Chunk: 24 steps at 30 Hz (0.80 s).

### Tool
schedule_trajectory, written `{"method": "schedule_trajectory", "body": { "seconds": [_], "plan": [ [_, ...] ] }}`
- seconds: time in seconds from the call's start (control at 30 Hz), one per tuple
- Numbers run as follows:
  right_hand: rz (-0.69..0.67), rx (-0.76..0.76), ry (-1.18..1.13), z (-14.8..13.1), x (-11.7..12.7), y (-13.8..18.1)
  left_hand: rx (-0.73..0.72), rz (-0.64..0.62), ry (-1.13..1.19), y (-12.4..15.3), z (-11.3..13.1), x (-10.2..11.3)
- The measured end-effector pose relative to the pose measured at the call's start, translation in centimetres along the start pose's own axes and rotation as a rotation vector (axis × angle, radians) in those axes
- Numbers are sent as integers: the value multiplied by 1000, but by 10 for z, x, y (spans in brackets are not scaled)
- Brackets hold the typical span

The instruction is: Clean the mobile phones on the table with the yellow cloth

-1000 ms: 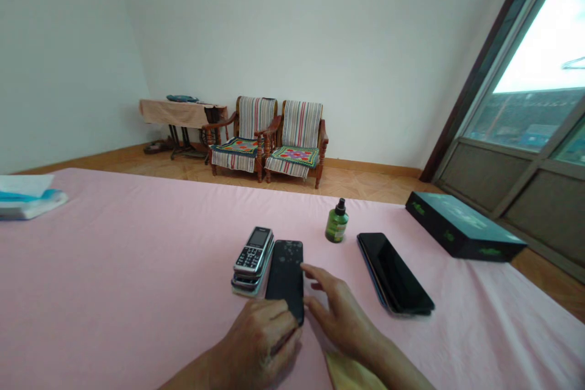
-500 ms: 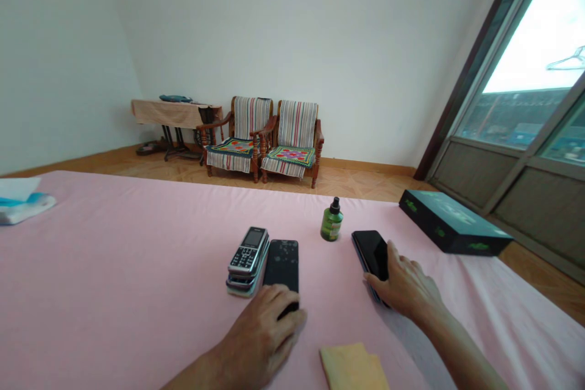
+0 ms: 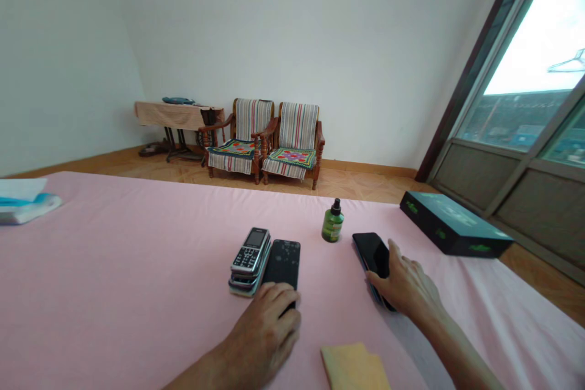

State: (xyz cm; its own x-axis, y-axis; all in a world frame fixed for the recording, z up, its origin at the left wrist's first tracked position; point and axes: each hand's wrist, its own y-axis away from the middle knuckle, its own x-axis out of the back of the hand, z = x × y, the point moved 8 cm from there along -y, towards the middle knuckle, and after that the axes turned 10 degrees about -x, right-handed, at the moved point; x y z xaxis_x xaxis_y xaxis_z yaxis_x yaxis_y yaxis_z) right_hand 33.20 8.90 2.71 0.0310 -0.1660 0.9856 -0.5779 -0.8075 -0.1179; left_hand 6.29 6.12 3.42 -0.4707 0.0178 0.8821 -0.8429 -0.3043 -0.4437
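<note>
A black smartphone with pale smudges on its screen lies on the pink cloth. My left hand is closed on its lower end and hides that part. Close against its left side is a stack of phones, topped by a silver-and-black keypad phone. Farther right, my right hand grips a second dark smartphone by its sides, thumb on the left edge; its right side is partly covered. Between the two, set farther back, a green spray bottle with a black top stands upright.
A folded yellow cloth lies at the near edge. To the right sits a flat black box with green marks. A tissue pack rests at the far left. Beyond the pink-covered surface stand two wooden armchairs.
My left hand has shifted very slightly on the smartphone's lower end. My right hand keeps its grip in about the same place. The whole view has moved a little.
</note>
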Motion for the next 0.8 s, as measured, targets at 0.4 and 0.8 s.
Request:
{"method": "schedule_trajectory", "body": {
  "seconds": [0.4, 0.8],
  "plan": [
    [-25, 17, -54, -1, 2, -2, -50, 102, 55, -3, 3, 15],
    [30, 117, -250, -35, 29, 22, -51, 478, -21, 17, -6, 44]
  ]
}}
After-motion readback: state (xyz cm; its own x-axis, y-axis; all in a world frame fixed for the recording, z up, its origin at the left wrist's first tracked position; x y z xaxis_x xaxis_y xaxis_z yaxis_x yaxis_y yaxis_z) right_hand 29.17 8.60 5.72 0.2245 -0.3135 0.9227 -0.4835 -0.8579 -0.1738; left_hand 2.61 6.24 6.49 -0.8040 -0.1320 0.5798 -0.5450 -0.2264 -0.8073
